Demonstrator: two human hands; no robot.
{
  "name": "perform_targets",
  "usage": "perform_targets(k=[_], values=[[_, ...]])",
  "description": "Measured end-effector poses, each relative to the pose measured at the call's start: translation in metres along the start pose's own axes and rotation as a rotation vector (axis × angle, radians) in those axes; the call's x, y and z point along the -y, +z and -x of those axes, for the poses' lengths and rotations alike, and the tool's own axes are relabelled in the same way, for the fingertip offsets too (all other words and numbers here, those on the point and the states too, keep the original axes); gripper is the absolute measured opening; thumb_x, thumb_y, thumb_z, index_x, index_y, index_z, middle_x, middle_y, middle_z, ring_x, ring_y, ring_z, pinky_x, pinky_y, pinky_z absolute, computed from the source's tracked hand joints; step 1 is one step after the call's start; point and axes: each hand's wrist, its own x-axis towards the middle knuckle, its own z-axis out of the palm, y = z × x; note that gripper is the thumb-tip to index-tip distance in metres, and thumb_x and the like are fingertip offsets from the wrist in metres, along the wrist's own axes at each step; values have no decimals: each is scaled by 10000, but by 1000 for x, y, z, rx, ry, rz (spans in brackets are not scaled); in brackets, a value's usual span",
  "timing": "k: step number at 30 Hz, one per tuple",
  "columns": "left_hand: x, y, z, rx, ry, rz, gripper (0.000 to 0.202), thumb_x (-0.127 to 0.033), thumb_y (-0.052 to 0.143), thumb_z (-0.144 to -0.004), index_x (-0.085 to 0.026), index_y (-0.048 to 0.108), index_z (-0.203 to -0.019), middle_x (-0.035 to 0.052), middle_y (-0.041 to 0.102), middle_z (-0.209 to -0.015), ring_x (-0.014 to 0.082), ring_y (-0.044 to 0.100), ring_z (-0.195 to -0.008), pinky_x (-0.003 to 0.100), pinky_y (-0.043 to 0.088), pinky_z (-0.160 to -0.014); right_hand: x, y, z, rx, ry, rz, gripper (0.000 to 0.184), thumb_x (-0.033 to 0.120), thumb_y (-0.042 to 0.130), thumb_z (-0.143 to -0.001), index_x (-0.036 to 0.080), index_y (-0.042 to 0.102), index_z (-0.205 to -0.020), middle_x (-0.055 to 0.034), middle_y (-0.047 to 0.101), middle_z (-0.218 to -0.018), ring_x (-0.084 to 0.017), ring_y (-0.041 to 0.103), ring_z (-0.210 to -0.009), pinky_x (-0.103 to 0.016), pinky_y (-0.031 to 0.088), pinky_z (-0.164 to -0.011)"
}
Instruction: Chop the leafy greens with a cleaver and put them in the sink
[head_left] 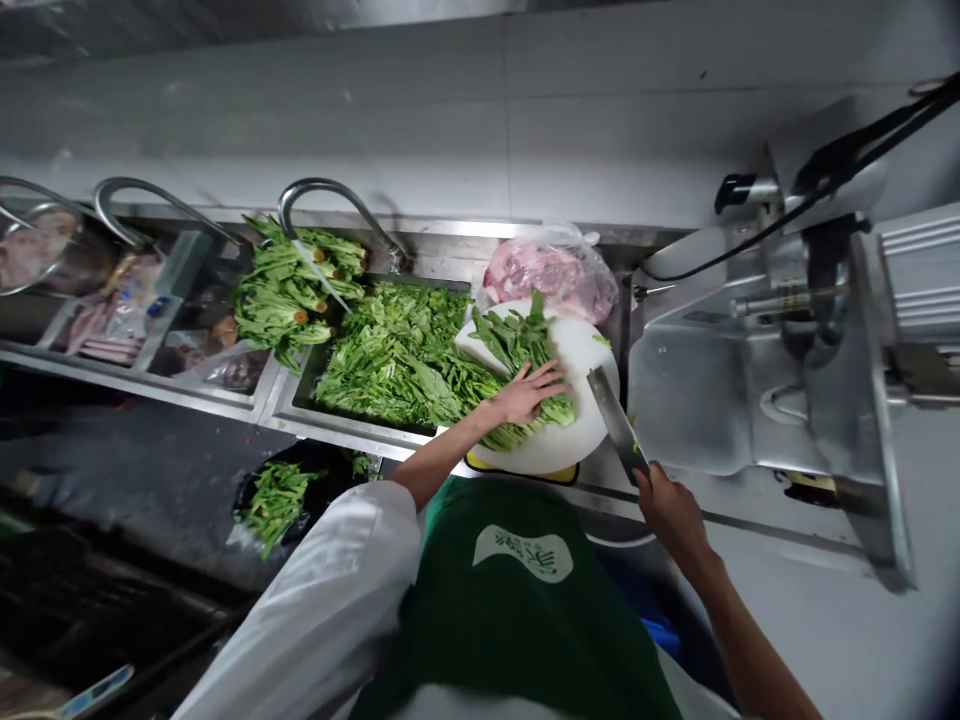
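Observation:
My left hand (529, 393) lies with fingers spread on a pile of leafy greens (514, 335), which rests on a round white cutting board (592, 430). Off the board's right edge, my right hand (671, 505) grips the handle of a cleaver (616, 420). Its blade points up and to the left, apart from the greens under my left hand, with a small green scrap stuck to it. Left of the board, a sink (296, 405) is filled with loose cut leaves (405, 350), some of them reaching the board's edge.
Bagged raw meat (551, 275) sits behind the board. Whole bunches of greens (300, 290) stand beneath a curved faucet (330, 185). To the right is a metal slicing machine (810, 340) with a hanging black cable (862, 160). A bin with greens (277, 500) stands on the floor.

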Motion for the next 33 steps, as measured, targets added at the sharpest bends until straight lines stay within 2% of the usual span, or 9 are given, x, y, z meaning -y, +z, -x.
perform_targets(k=[2, 5, 7, 9, 12, 15, 24, 30, 33], values=[[-1, -1, 12, -233, -67, 41, 594, -167, 563, -826, -218, 515, -1415, 132, 472, -1482, 329, 321, -1449, 578, 267, -1165, 9, -8, 5, 11, -5, 7, 406, 386, 273, -1052, 156, 590, -1158, -115, 723, -834, -245, 689, -778, -300, 365, -648], [-6, 8, 23, -627, -229, 76, 254, -247, 528, -924, -189, 645, -1143, 130, 623, -1173, 270, 536, -1176, 481, 428, -1022, 27, -14, 12, -2, -71, 2, 400, 382, 261, -1058, 159, 579, -1154, -109, 728, -828, -234, 696, -767, -293, 369, -652], [-14, 24, 23, -746, -284, 73, 167, -275, 513, -968, -187, 653, -993, 101, 635, -1017, 228, 565, -1019, 428, 465, -934, 39, -16, 12, -4, -127, 21, 387, 378, 269, -1058, 159, 570, -1165, -113, 731, -833, -238, 703, -772, -294, 380, -658], [-24, 45, 17, -708, -252, 73, 183, -290, 505, -992, -189, 650, -945, 87, 636, -993, 206, 561, -965, 397, 470, -902, 50, -15, 9, -4, -161, 62, 376, 358, 268, -1058, 154, 561, -1178, -125, 733, -846, -245, 710, -782, -299, 394, -670], [-33, 73, 4, -562, -180, 109, 217, -287, 469, -1022, -188, 660, -990, 91, 634, -1067, 193, 553, -994, 373, 470, -921, 59, -13, 0, 15, -185, 110, 364, 332, 261, -1058, 145, 544, -1190, -138, 736, -864, -249, 719, -804, -303, 411, -686], [-35, 86, -5, -505, -182, 168, 251, -268, 432, -1038, -176, 664, -1018, 101, 622, -1085, 190, 539, -1024, 357, 475, -939, 62, -12, -6, 39, -182, 137, 349, 331, 270, -1057, 137, 532, -1182, -147, 736, -881, -254, 723, -827, -307, 420, -698], [-32, 89, -9, -486, -212, 253, 288, -275, 406, -1048, -171, 669, -993, 105, 607, -1081, 195, 539, -1008, 353, 485, -931, 63, -18, -14, 39, -243, 156, 269, 254, 327, -1041, 126, 533, -1158, -143, 727, -898, -249, 716, -843, -298, 425, -703], [-29, 87, -3, -413, -186, 206, 301, -283, 395, -1052, -162, 670, -1073, 111, 595, -1066, 201, 532, -992, 360, 483, -941, 104, -19, -60, 11, -261, 132, 283, 222, 316, -1045, 108, 549, -1161, -182, 733, -1010, -224, 709, -894, -287, 427, -735], [-30, 85, 13, -389, -211, 171, 316, -291, 387, -1050, -176, 662, -1156, 112, 571, -1098, 207, 532, -992, 374, 502, -910, 107, -19, -74, 8, -265, 104, 297, 258, 317, -1053, 119, 556, -1164, -174, 733, -1027, -220, 706, -927, -280, 418, -746]])
